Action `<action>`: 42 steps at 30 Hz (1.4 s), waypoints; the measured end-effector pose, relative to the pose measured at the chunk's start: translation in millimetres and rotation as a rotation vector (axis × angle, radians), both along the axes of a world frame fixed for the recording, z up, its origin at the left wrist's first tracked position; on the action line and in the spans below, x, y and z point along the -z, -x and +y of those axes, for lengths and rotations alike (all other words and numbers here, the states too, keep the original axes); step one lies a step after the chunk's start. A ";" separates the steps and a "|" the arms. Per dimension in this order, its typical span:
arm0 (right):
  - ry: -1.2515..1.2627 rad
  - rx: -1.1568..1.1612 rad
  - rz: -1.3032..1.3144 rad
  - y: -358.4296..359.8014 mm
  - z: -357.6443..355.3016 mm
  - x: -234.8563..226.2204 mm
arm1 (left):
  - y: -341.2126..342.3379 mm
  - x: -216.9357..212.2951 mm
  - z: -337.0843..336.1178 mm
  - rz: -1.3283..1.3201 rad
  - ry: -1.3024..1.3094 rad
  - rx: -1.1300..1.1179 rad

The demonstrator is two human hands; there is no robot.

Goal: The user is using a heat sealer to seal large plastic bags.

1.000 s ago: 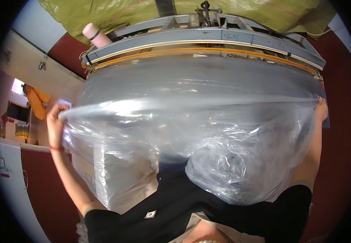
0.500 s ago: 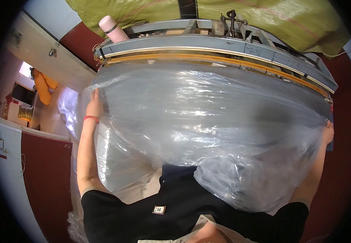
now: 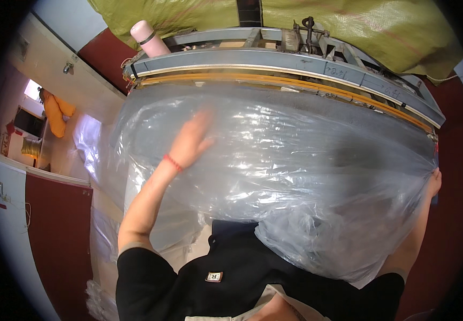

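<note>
A large clear plastic bag (image 3: 306,176) billows in front of me, spread across a long sealing machine (image 3: 274,67) with a grey frame and an orange strip. My left hand (image 3: 191,142), with a red band at the wrist, lies flat on the bag's upper left face, fingers apart. My right hand (image 3: 433,182) grips the bag's edge at the far right, mostly hidden behind the plastic. The bag's lower folds bunch against my black shirt.
A pink bottle (image 3: 148,38) stands on the machine's left end. Green woven sacking (image 3: 295,21) lies behind the machine. More clear plastic (image 3: 95,144) hangs at the left. An orange cloth (image 3: 56,113) hangs by a window; a dark red cabinet (image 3: 60,235) stands at lower left.
My left hand let go of the bag's left edge and moved right onto the bag's front face. The bag has been carried closer to the machine. My right hand keeps its grip.
</note>
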State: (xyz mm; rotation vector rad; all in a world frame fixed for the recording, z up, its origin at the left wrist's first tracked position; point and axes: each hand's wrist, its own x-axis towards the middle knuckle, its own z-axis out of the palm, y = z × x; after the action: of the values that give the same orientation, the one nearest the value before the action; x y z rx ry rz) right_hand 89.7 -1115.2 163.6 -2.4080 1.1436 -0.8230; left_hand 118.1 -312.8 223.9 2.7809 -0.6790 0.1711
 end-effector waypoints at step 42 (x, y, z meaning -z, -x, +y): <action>-0.180 -0.273 -0.642 -143.7 79.5 -4.4 | -197.9 78.6 112.0 -0.350 1.184 -0.572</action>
State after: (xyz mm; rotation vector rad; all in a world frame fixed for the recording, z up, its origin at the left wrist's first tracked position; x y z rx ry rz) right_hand 233.4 -1035.7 168.0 -1.8749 0.5922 -1.2118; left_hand 316.0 -200.8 145.2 1.6944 0.1918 0.8562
